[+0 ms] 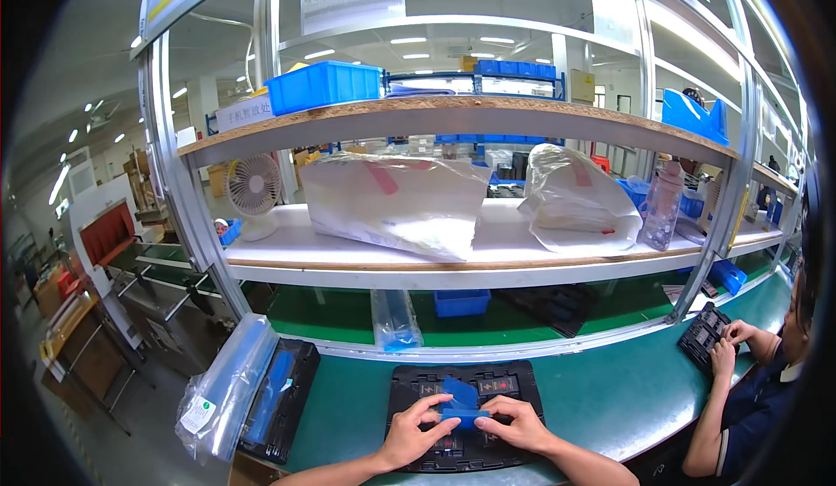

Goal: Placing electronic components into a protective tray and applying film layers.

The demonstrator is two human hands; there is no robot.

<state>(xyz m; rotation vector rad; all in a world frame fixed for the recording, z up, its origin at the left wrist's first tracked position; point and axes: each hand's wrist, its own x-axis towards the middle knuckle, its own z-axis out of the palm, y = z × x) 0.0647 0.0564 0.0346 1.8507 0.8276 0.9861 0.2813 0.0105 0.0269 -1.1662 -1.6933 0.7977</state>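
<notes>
A piece of blue film [461, 392] is pinched at its near edge between my two hands, over a black tray [405, 379] on the green bench. My left hand [416, 432] closes thumb and fingers on the film's left end. On the right end, my right hand [517, 426] grips it the same way. Several dark rectangular parts [500, 385] with small printed marks sit in the tray's pockets. The film and my hands cover the tray's middle.
Left on the bench, a black tray [300, 381] holds blue film beside a clear plastic bag [222, 390] with blue contents. A shelf [496, 264] ahead carries a fan [253, 185], wrapped bundles [396, 207] and a bottle [664, 207]. At right, another person [758, 416] works over a black tray [699, 334].
</notes>
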